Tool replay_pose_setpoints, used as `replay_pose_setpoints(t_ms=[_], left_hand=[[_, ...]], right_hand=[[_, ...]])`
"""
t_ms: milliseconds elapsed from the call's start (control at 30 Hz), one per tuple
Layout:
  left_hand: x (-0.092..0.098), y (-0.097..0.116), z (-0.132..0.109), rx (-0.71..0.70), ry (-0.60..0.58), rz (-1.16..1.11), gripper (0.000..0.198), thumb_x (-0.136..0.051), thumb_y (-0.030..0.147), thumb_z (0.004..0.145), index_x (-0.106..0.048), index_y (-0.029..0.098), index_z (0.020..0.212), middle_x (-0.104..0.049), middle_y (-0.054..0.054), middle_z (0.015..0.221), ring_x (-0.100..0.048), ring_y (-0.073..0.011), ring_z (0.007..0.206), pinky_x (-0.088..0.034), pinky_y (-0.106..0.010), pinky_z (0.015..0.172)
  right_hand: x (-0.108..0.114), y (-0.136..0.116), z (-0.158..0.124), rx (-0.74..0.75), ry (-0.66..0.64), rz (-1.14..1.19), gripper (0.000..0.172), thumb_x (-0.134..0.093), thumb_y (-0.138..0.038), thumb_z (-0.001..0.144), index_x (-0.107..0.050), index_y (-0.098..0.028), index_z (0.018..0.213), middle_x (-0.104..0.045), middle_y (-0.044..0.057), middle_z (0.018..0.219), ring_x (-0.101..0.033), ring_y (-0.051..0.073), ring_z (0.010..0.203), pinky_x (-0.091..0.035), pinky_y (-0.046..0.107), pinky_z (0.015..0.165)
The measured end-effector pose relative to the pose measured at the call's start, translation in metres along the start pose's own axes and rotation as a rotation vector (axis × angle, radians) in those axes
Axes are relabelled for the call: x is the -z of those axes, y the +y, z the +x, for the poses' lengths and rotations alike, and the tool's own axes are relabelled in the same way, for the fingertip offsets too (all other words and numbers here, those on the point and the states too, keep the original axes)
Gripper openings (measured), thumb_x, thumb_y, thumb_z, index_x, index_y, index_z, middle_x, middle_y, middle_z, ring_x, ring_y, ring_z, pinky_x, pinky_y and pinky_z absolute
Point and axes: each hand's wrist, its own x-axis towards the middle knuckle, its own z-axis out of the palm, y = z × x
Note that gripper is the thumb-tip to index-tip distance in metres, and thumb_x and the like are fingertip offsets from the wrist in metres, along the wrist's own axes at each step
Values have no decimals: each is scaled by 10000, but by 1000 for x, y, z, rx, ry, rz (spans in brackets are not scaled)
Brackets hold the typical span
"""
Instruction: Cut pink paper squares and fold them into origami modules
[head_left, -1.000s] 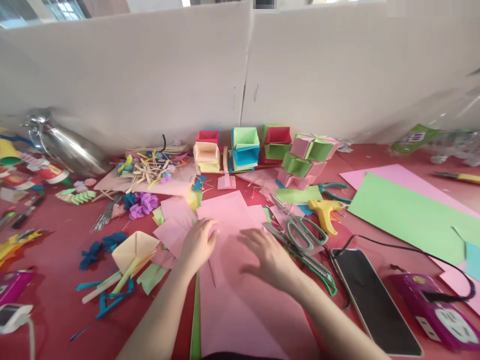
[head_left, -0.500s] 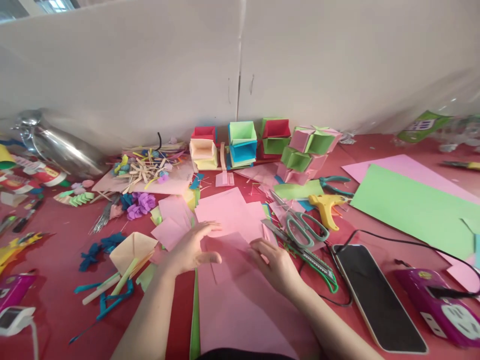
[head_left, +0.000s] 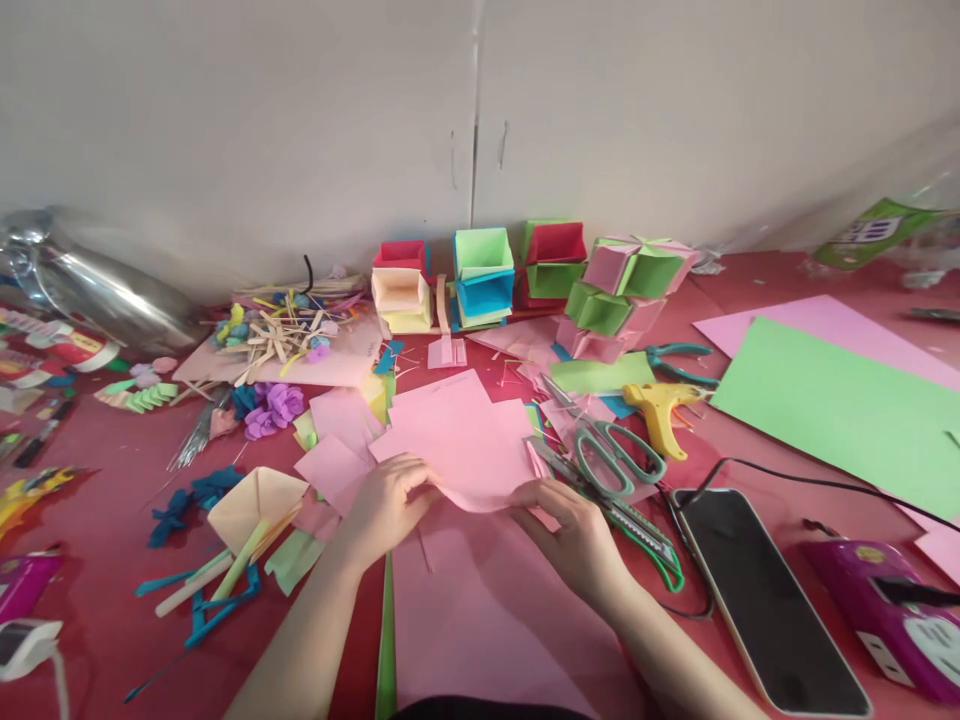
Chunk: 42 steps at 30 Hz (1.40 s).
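Observation:
A small sheet of pink paper (head_left: 474, 468) is pinched at its near corners, its near edge bowed. My left hand (head_left: 397, 500) grips the left side, and my right hand (head_left: 566, 525) has the right side between thumb and fingers. Other pink pieces lie under and behind it, so I cannot tell exactly where its far edge ends. Beneath both hands, a large pink sheet (head_left: 495, 630) covers the table in front of me. Scissors (head_left: 611, 455) and a green box cutter (head_left: 637, 535) lie right of my right hand.
Folded paper boxes (head_left: 480, 280) stand along the wall. A yellow glue gun (head_left: 664, 415), a phone (head_left: 769, 590) and a purple power strip (head_left: 889, 610) lie to the right. Paper flowers (head_left: 277, 408), a peach paper box (head_left: 259, 505) and a metal jug (head_left: 97, 290) are on the left.
Both hands have closed on the small pink paper, whose near edge is now raised and curved. Earlier my left hand was open above the sheets. The view has shifted slightly.

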Motion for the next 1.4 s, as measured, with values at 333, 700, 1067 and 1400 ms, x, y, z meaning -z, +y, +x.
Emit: replay_pose_setpoints(t_ms=[333,700,1067,1400], left_hand=[[-14,-1,-18,143,16,96,157,-508,284,891,-623,192,833,-657,-9,755,-627,-151,733,-489,-256,672],[-52,26,-21,-214,-82,634,526,-413,392,915,-342,190,1395,-357,-58,1467,-260,-264,1365,-238,-438,1104],[-61,24,-24,-241,-210,680,788,-410,634,813,-190,235,1456,-221,-130,1515,-189,-315,1382,-200,-484,1087],[-63,24,-27,-243,-227,620,754,-430,635,797,-237,287,1437,-181,-141,1520,-183,-327,1381,-232,-504,1072]], right_hand=[[-2,-3,-18,-264,-29,-146,186,-515,-342,865,-605,-191,928,-691,32,778,-649,163,676,-502,255,616],[-13,7,-10,-164,-56,-428,324,-443,-220,899,-599,-185,1181,-669,70,835,-637,205,758,-509,296,652],[-7,8,-22,-128,-70,-474,336,-447,-112,860,-640,-188,1124,-591,72,829,-559,182,730,-484,280,644],[-9,9,-18,-142,-102,-526,346,-457,-91,843,-624,-166,1136,-593,68,835,-558,187,743,-477,282,648]])
